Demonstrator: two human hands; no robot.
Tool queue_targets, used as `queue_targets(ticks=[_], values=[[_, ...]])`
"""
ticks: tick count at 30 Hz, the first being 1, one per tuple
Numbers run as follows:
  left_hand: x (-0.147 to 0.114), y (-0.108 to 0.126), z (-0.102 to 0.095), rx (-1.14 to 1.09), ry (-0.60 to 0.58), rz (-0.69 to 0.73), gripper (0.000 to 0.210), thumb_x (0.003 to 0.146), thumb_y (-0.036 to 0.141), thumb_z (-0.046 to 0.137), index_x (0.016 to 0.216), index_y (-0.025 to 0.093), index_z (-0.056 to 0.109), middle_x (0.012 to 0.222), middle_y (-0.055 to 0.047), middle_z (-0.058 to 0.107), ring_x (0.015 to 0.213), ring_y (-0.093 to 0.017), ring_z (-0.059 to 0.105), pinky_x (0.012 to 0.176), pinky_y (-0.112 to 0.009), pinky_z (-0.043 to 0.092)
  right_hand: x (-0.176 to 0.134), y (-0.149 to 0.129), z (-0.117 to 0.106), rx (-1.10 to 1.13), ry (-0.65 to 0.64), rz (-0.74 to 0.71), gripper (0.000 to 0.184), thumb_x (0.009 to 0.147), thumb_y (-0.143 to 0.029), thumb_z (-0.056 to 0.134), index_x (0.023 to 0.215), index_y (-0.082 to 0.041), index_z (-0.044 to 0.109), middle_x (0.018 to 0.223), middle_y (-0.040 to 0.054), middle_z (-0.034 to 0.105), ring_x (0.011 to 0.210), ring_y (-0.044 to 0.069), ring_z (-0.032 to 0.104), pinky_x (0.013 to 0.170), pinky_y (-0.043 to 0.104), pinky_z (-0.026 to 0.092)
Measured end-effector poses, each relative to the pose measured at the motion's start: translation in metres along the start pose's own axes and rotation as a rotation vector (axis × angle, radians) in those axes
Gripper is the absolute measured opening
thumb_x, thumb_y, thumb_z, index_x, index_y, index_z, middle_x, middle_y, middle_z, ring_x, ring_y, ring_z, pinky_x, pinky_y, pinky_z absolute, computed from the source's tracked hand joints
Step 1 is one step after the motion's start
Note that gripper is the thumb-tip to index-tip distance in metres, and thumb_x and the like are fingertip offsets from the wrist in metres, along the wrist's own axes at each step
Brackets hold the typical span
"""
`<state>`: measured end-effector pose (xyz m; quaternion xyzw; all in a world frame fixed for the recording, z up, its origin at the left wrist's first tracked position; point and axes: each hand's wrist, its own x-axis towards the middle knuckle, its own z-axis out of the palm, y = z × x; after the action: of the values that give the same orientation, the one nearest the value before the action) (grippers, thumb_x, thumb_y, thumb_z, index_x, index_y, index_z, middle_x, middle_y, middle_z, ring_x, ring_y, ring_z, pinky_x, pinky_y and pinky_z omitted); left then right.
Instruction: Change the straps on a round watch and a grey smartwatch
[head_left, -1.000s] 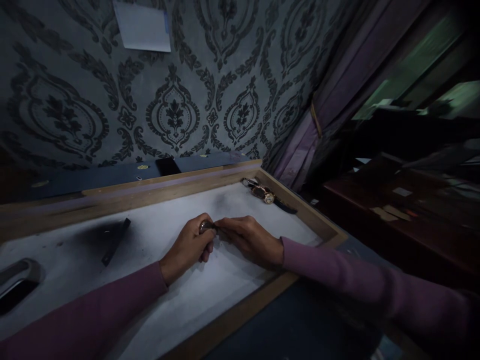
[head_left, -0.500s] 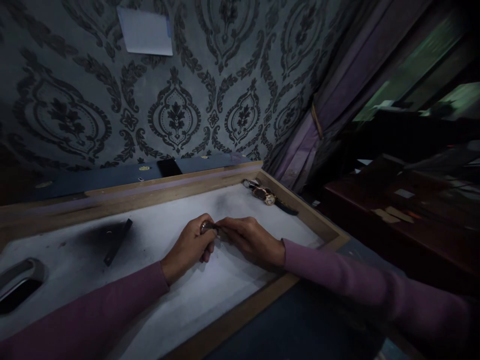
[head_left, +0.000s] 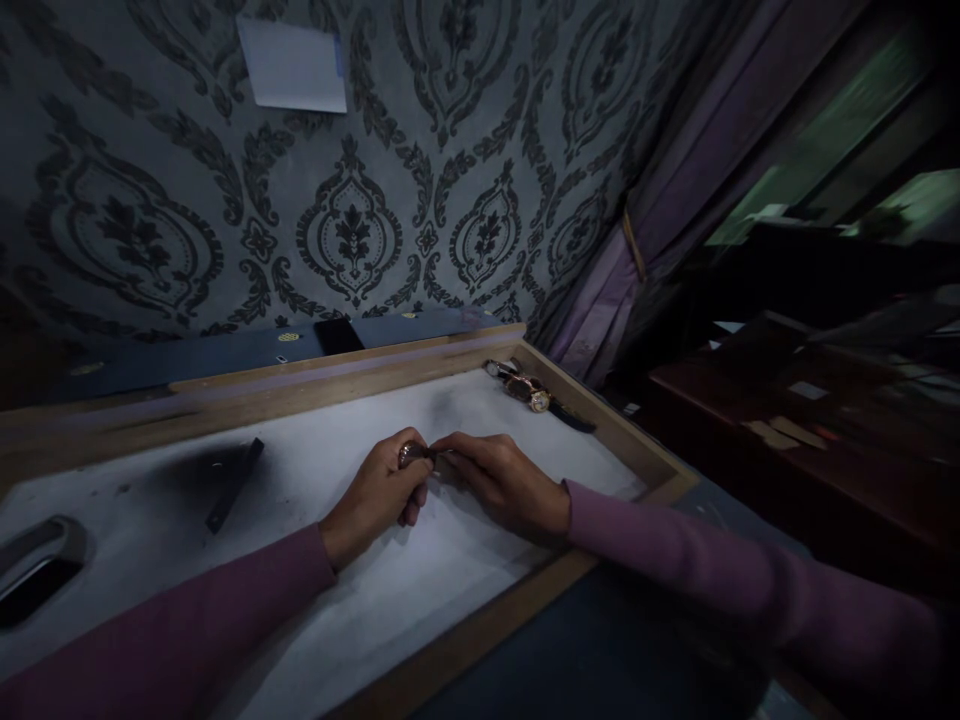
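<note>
My left hand is closed around a round, shiny watch, its thumb laid over the near edge. From the other side my right hand meets it, thumb and forefinger pinched at the watch's right edge. Whatever lies between those fingertips is too small and dark to name. Both hands are over the white surface inside a wood-edged tray. Beyond my right hand, several watches lie in the far right corner.
A wooden rim borders the work surface. To the left lie a dark flat strip and a grey, rounded object with a black face. A black phone-like slab rests on the blue ledge behind. Right of the curtain stands a dark red table.
Both hands stay nearly in place around the watch. The watch and the fingers at its edge have shifted only very slightly.
</note>
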<state>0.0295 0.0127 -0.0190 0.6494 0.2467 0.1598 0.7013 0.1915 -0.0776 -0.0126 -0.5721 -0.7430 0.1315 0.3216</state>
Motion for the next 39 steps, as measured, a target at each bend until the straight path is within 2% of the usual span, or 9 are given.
queue_targets(ticks=[29, 39], values=[[0.0014, -0.0072, -0.0002, 0.035, -0.006, 0.026, 0.009, 0.084, 0.026, 0.047, 0.077, 0.02, 0.044, 0.05, 0.009, 0.05, 0.036, -0.006, 0.045, 0.034, -0.014, 0.028, 0.0026, -0.005, -0.0019, 0.066, -0.063, 0.02, 0.029, 0.1, -0.024, 0.038, 0.098, -0.013, 0.065, 0.068, 0.0012, 0.058, 0.057, 0.011, 0.052, 0.057, 0.021, 0.041], [-0.0013, -0.0052, -0.0004, 0.089, -0.016, 0.031, 0.009, 0.085, 0.025, 0.046, 0.078, 0.02, 0.045, 0.051, 0.008, 0.051, 0.037, -0.006, 0.046, 0.035, -0.014, 0.029, 0.0021, -0.0031, -0.0022, 0.019, -0.073, -0.022, 0.026, 0.099, -0.018, 0.039, 0.097, -0.012, 0.064, 0.069, 0.0025, 0.062, 0.058, 0.011, 0.054, 0.056, 0.021, 0.042]])
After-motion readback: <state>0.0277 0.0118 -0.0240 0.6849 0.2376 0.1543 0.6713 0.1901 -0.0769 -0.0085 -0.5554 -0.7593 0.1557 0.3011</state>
